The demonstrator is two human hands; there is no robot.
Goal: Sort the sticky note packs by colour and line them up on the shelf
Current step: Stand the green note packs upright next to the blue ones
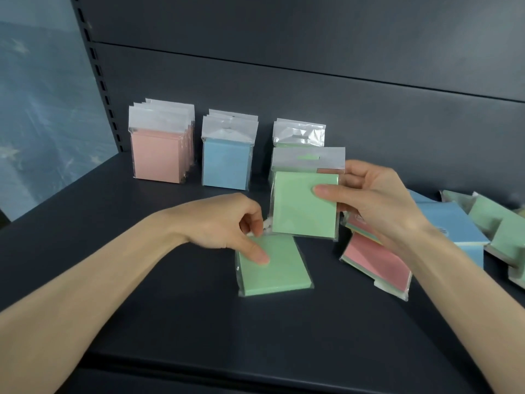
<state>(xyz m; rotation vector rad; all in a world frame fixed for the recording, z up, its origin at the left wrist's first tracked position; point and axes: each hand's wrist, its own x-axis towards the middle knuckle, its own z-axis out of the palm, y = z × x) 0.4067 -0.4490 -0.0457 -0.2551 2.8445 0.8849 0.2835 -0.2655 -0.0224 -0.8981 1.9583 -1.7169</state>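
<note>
Your right hand grips the film-wrapped upright green pack. Your left hand pinches the flat green pack on the matte shelf.

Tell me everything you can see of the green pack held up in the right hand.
The raised green pack is a pale green square pad in a clear sleeve with a frosted header and hang slot. It is upright, facing the camera, off the shelf. The right hand pinches its right edge, thumb across the front. Behind it stands the green row; below lies the flat green pack that the left hand holds.
</note>
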